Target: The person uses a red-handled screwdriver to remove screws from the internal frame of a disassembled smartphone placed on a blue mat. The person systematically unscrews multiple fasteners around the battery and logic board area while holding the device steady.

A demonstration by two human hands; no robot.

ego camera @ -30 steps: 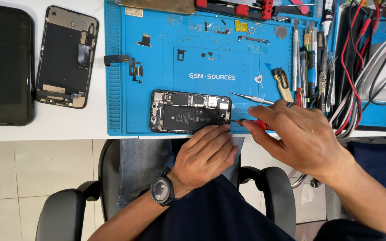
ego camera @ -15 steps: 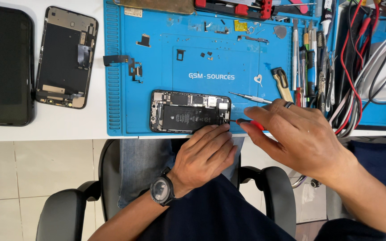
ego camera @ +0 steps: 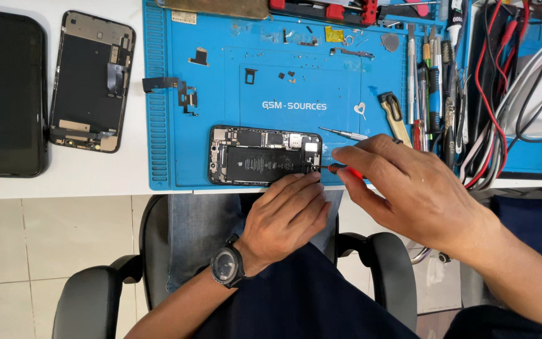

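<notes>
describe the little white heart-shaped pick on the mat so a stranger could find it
Start at the blue mat on the white table. Look just right of the white lettering at its middle, above the opened phone. The pick lies there alone: a small white heart outline, left of the yellow-handled tool, unlike the dark metal parts scattered nearby.

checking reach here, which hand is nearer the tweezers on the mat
Right. The right hand lies just below the tweezers, nearly touching; the left hand is further down, on the phone's lower edge.
</notes>
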